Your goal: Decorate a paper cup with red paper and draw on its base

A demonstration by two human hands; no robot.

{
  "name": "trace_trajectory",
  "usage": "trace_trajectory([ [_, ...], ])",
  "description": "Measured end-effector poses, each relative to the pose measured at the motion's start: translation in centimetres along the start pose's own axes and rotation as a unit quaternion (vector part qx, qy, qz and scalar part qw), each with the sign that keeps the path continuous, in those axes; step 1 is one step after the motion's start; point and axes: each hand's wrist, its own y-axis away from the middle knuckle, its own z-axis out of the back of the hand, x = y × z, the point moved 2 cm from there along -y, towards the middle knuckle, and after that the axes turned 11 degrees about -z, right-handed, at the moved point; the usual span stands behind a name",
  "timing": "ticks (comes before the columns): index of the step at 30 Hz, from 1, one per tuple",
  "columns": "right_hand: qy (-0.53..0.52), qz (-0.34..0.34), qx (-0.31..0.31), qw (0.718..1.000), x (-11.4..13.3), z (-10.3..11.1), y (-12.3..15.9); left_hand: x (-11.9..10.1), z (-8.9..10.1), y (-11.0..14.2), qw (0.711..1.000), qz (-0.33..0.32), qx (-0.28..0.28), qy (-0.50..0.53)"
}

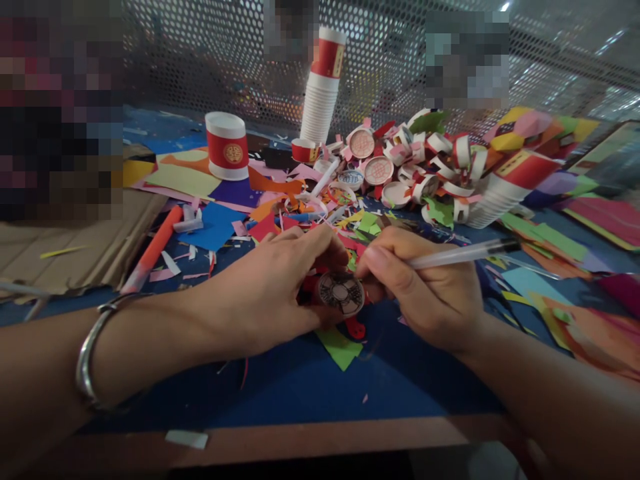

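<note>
Between my two hands is a small paper-cup craft (pixel 341 294), its round white face drawn over with dark lines and red paper pieces sticking out around it. My left hand (pixel 280 287) grips it from the left, thumb below and fingers above. In my right hand (pixel 425 287) is a pen (pixel 457 254) with a pale clear barrel and dark end, slanting up to the right. Its tip is hidden behind my fingers near the right edge of the craft. A green paper scrap (pixel 340 348) lies on the table just under the craft.
Behind my hands lies a heap of cut cup pieces (pixel 380 170). A tall stack of paper cups (pixel 320 100), an upturned red-and-white cup (pixel 227 147) and a tilted cup stack (pixel 513 187) stand around it. Cardboard (pixel 65 240) and an orange tube (pixel 155 247) lie left; coloured paper (pixel 590 327) right.
</note>
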Motion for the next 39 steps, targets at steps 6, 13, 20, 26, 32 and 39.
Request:
trace_trajectory([
  [6,0.013,0.003,-0.010,1.000,-0.01,-0.11,0.01,0.12,-0.06,0.08,1.000,0.012,0.007,-0.012],
  [13,0.028,0.011,-0.010,0.999,0.30,0.02,-0.07,-0.06,-0.12,0.15,1.000,0.005,-0.004,0.006],
  [20,0.013,0.005,0.004,1.000,0.17,0.06,-0.08,0.01,-0.03,0.12,1.000,0.011,0.001,0.016],
  [26,0.032,0.018,-0.001,0.999,0.23,0.13,-0.17,0.13,-0.03,0.04,1.000,0.019,0.003,0.010],
  [32,0.027,0.016,0.008,0.999,0.20,0.19,-0.20,0.16,-0.03,0.10,1.000,0.019,0.005,0.018],
  [39,0.012,0.006,0.014,1.000,0.05,0.16,-0.11,0.29,-0.13,0.03,1.000,0.013,0.006,0.023],
])
